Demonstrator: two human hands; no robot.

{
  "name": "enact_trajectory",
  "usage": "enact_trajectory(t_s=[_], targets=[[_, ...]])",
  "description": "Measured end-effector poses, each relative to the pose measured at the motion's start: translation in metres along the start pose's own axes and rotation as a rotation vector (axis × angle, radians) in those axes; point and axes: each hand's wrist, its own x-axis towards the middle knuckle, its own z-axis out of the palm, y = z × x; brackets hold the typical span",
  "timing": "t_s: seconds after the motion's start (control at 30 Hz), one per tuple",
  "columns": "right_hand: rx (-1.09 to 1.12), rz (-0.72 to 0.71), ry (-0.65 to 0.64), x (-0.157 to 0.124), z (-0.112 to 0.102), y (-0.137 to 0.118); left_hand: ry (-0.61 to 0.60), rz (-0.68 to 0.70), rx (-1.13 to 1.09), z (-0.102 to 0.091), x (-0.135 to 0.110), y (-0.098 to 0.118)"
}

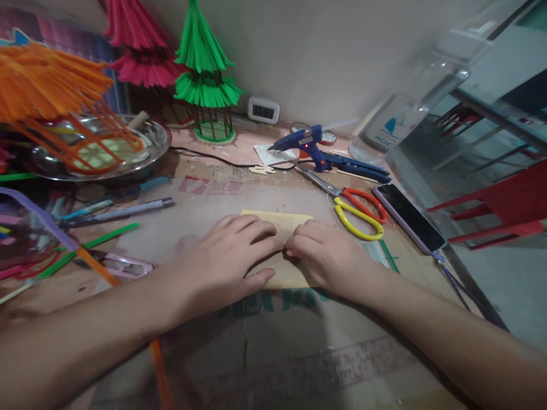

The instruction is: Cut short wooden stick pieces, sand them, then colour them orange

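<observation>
My left hand rests palm down over the left side of a small yellow sheet of paper, its fingers stretched forward and the thumb apart. Opposite it, my right hand lies on the sheet's right side with fingers curled in, the tips close to the left fingertips. Whatever the right fingers pinch, if anything, is hidden. Beneath the sheet is a printed cardboard piece. Scissors with red and yellow handles lie beyond my right hand.
Behind stand a blue glue gun, pliers, a clock and a clear bottle. A phone lies right. Left are a metal tray, orange and green pipe-cleaner models, and pens.
</observation>
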Motion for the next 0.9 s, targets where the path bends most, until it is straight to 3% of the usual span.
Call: enact_trajectory(t_s=[0.13, 0.9], targets=[[0.024, 0.057, 0.013, -0.0017, 0.0013, 0.0016, 0.0, -0.017, -0.008, 0.0007, 0.0007, 0.0004], [0.085, 0.038, 0.045, -0.0019, 0.0061, 0.0016, 0.035, 0.021, -0.055, 0.0003, 0.0007, 0.0012]])
